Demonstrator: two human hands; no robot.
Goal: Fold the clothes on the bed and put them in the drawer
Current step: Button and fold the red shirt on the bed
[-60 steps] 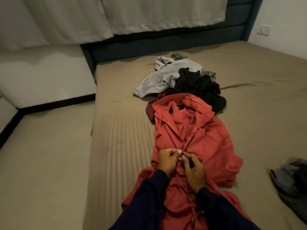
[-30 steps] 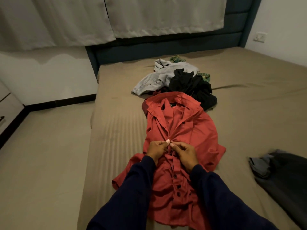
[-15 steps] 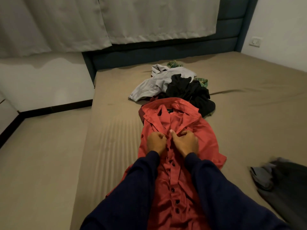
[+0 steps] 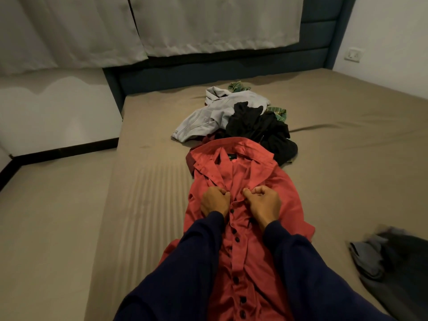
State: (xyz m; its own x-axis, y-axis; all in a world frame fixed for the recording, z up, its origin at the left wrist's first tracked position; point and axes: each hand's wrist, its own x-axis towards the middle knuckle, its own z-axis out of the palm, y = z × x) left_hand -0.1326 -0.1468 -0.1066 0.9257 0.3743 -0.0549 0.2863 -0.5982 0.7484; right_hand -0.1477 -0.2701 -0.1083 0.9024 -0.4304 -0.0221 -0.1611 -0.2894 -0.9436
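Note:
A red button-up shirt [image 4: 266, 181] lies face up on the tan bed [image 4: 347, 170], collar away from me, its lower buttons done up. My left hand [image 4: 214, 201] pinches the left front edge at chest height. My right hand [image 4: 262, 205] pinches the right front edge just beside it. Behind the collar lies a pile of clothes: a pale grey shirt [image 4: 208, 117], a black garment [image 4: 259, 128] and a green checked piece [image 4: 239, 86]. No drawer is in view.
A dark grey garment [image 4: 398, 262] lies at the bed's right edge near me. A blue padded headboard [image 4: 208, 72] stands behind the pile, with pale curtains [image 4: 185, 26] above. The floor [image 4: 51, 216] runs along the bed's left side.
Both hands have worked up the shirt front from the waist to the chest, and the buttons below them are now fastened. The shirt lies flatter and straighter.

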